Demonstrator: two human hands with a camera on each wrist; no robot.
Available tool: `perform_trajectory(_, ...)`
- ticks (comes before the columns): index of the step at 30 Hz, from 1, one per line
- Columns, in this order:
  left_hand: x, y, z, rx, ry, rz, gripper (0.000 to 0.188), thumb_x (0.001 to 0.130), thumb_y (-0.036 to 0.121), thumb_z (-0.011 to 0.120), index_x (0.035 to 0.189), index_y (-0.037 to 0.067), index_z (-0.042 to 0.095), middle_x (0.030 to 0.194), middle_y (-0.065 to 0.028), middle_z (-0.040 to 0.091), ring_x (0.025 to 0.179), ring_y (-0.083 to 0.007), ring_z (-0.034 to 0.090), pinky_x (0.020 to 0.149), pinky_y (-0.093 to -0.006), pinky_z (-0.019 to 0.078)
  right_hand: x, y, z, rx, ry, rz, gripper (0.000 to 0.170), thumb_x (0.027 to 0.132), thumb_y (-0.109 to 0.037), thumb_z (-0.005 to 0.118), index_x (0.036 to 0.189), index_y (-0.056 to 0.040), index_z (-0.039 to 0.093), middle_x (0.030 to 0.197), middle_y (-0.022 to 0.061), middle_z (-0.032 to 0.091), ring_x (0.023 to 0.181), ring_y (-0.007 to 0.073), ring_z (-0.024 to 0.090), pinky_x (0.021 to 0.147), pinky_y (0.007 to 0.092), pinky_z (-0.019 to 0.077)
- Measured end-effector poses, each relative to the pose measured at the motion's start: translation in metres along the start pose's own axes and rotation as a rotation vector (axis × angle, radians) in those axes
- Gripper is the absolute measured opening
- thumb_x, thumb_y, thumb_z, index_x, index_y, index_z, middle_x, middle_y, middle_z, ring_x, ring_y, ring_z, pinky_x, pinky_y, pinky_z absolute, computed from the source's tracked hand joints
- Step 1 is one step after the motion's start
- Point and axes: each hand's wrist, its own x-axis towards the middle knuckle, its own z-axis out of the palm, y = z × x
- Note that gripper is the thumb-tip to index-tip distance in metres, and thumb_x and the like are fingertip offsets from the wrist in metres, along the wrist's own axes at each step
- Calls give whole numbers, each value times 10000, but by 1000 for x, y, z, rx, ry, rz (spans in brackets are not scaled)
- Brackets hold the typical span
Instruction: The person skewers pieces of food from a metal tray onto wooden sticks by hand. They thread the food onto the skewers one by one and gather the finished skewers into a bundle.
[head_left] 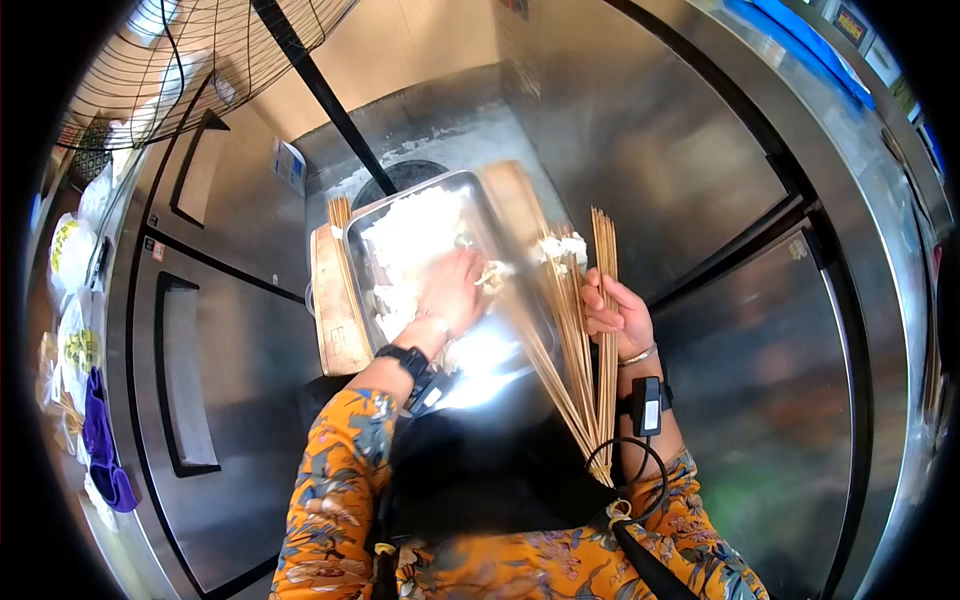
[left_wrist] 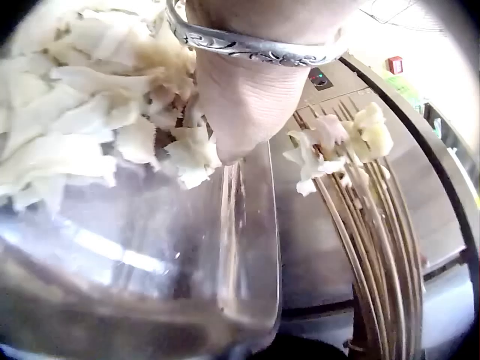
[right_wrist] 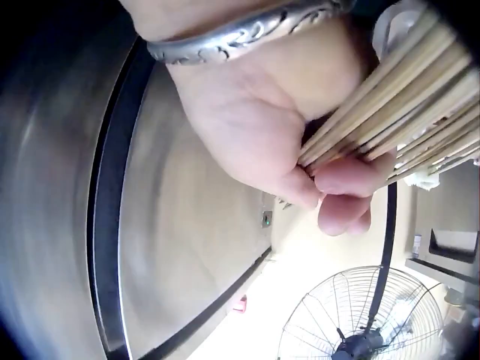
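My left hand [head_left: 452, 287] reaches into a metal tray [head_left: 352, 240], over a pile of thin white food slices [head_left: 410, 225]. A yellowish-white piece [head_left: 495, 275] shows right beside this hand; the fingers are hidden, so I cannot tell whether they hold it. In my right hand [head_left: 622, 318] a bundle of thin wooden skewers [head_left: 605, 245] is gripped, thumb and fingers curled round it. More skewers [head_left: 572, 330] fan out to its left, their lower ends gathered near the right forearm. White pieces [left_wrist: 371, 135] are threaded near the tips of several of them.
A wooden board [head_left: 335, 310] lies under the tray's left side, with more skewers [head_left: 340, 212] along it. Steel cabinet doors stand left [head_left: 220, 330] and right [head_left: 740, 400]. A wire-caged fan [head_left: 200, 60] is at upper left. A cable [head_left: 660, 480] loops by the right forearm.
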Motion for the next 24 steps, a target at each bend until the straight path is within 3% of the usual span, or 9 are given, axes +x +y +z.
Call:
perform_trajectory(2,15,-4,15,-50,129,-4,540,675,243,613,1144,3,493,1260,-138,389,1218,-309,285,1042,-365,207,-1,0,0,-23,-12,-32,150,914,-190,419,962,-60,477,736,75,517,419,49,358,397,160,309)
perform_trajectory(5,38,-6,36,82,-68,-49,471,719,173,544,1151,-5,482,1192,-154,433,1167,-315,362,1047,-407,193,9,-5,-3,-122,59,-56,149,913,-189,418,949,-60,484,731,63,521,419,45,354,399,160,298)
perform_trajectory(6,35,5,32,11,-48,-70,410,729,171,518,1111,23,508,1118,-144,455,1098,-309,401,1025,-415,224,6,-6,-4,-147,96,-41,151,913,-189,412,944,-62,488,727,55,532,418,45,351,402,171,292)
perform_trajectory(9,21,20,10,-99,-149,-202,353,727,170,514,1060,55,535,1061,-127,472,1067,-288,418,1002,-416,247,5,-3,-4,-239,122,-23,161,914,-194,408,945,-60,492,726,55,543,419,47,351,404,187,289)
perform_trajectory(12,-5,-8,30,34,-90,-85,322,718,180,539,1020,69,553,1035,-110,492,1059,-271,428,986,-410,261,11,1,-6,-304,156,7,178,912,-198,411,928,-51,511,711,54,546,420,55,358,401,195,289)
perform_trajectory(15,-32,-12,4,130,-287,-175,301,717,193,563,998,83,565,1021,-98,508,1045,-264,437,974,-407,268,13,7,-2,-369,179,44,164,900,-180,436,900,-40,523,694,62,550,430,70,385,394,196,299)
perform_trajectory(20,-58,-15,-10,44,-154,-128,322,755,265,565,1010,69,557,1070,-74,509,1128,-246,410,1048,-433,187,19,21,-4,-482,268,78,159,892,-169,458,875,-20,510,698,78,561,452,86,427,385,197,320)
perform_trajectory(24,-54,3,0,-21,-3,109,364,752,268,570,1060,75,547,1112,-97,493,1131,-266,404,1033,-444,218,22,23,4,-485,252,87,154,893,-168,464,871,-23,509,703,78,564,460,88,435,388,195,328)
